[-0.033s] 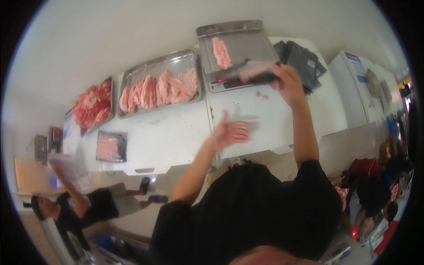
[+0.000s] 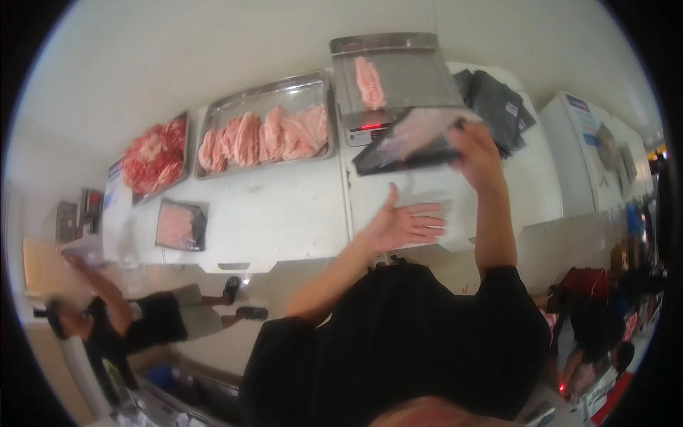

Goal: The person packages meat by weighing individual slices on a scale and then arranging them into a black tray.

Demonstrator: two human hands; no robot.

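My right hand (image 2: 475,151) grips the right end of a black plastic bag (image 2: 377,158) with a clear window. Pale pink shows through the window, apparently meat; motion blurs it. The bag slants down to the left, covering part of the scale (image 2: 361,135) with a lit red display. Lower and to the left, my left hand (image 2: 407,224) is open above the white tabletop, fingers spread and holding nothing. Behind the bag, one pale strip of meat (image 2: 369,83) lies in a metal tray (image 2: 416,78) over the scale.
Left of the scale, a metal tray (image 2: 332,146) holds several meat pieces; farther left is a heap of redder meat (image 2: 154,158). A filled packet (image 2: 181,225) lies near the front edge. Black bags (image 2: 498,107) are stacked at right. A person (image 2: 142,322) stands at far left; others work at lower right.
My right hand has brought the bag down and nearer, and more of its window shows. My left hand has moved right with its fingers spread wider. The view has shifted slightly.
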